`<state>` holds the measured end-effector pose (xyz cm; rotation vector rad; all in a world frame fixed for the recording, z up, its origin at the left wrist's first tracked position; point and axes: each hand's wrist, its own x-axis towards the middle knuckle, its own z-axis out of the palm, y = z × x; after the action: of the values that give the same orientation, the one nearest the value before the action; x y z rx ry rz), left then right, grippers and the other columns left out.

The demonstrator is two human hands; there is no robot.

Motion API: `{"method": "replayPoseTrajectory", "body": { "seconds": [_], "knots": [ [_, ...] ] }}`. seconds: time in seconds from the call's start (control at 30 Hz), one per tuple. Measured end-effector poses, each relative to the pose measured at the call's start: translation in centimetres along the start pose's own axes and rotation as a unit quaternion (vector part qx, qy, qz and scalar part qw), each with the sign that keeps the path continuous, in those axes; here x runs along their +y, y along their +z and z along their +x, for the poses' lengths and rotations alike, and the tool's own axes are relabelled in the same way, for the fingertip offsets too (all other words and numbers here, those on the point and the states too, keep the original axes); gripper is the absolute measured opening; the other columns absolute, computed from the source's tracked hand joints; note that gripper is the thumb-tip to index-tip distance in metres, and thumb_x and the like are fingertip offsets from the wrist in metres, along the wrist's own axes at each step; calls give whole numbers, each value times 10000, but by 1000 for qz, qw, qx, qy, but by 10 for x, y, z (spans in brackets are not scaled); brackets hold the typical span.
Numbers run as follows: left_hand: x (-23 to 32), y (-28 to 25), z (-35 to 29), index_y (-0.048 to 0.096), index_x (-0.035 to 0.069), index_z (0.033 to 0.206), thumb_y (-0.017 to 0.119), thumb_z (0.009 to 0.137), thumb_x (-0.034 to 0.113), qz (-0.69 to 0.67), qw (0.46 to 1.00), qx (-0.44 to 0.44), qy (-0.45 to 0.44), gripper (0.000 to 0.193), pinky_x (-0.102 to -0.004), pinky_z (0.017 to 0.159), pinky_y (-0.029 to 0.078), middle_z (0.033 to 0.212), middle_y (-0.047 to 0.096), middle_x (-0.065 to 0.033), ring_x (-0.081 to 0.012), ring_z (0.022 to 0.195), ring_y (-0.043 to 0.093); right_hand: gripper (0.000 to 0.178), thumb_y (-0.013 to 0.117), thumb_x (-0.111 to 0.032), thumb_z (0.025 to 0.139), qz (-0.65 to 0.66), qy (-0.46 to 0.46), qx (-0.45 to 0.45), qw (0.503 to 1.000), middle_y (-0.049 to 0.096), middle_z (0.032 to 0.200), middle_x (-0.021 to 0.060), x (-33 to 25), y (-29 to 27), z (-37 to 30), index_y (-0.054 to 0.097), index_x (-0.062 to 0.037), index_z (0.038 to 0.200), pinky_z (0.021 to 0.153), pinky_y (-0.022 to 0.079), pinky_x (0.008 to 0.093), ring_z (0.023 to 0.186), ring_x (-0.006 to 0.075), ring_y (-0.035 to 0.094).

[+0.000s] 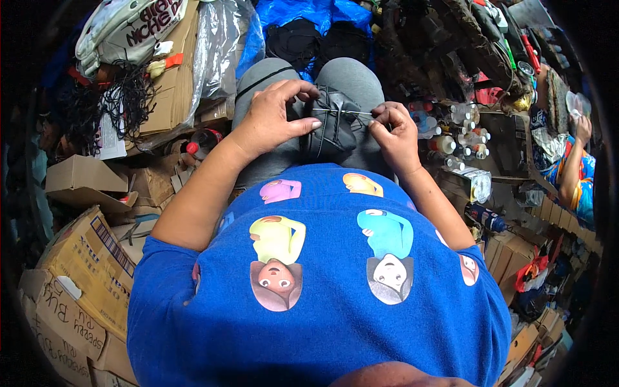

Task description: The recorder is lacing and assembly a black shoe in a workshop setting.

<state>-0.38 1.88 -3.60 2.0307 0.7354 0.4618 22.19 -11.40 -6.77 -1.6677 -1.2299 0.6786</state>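
Shirt [329,335] fronts black piece [335,132] on lap [362,80] amid boxes [90,177].

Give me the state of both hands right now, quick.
Left hand: thumb and fingers apart at the black laced piece; a firm grip cannot be told.
Right hand: closed, pinching a thin pale strand or rod.

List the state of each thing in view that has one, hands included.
Black laced piece: resting on the lap
Thin needle or thread: straight, across the piece; can't tell which
Left hand: open, at the piece's left side
Right hand: pinching the needle or thread
Red-capped bottle: closed
Clear plastic sheet: crumpled
Blue plastic sheet: crumpled
Black cords: tangled
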Motion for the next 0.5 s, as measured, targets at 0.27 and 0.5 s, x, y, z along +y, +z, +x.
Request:
{"method": "replayPoseTrajectory", "body": {
  "seconds": [0.27, 0.5],
  "knots": [
    [4, 3, -1, 635, 110, 1098, 756, 703, 177, 71, 994, 59, 65, 418, -359, 917, 433, 1087, 576, -91, -253, 1026, 565, 101, 633, -55, 684, 36, 19, 9, 999, 585, 929, 79, 10, -8, -4, 544, -10, 668, 772, 439, 269, 866, 165, 562],
    [7, -7, 8, 680, 106, 1001, 686, 747, 111, 117, 987, 22, 108, 254, -370, 909, 424, 1085, 582, -80, -257, 1038, 559, 48, 607, -40, 705, 86, 5, -11, 996, 551, 921, 80, 12, -8, 0, 589, -13, 741, 769, 433, 264, 842, 160, 538]
  ]
}}
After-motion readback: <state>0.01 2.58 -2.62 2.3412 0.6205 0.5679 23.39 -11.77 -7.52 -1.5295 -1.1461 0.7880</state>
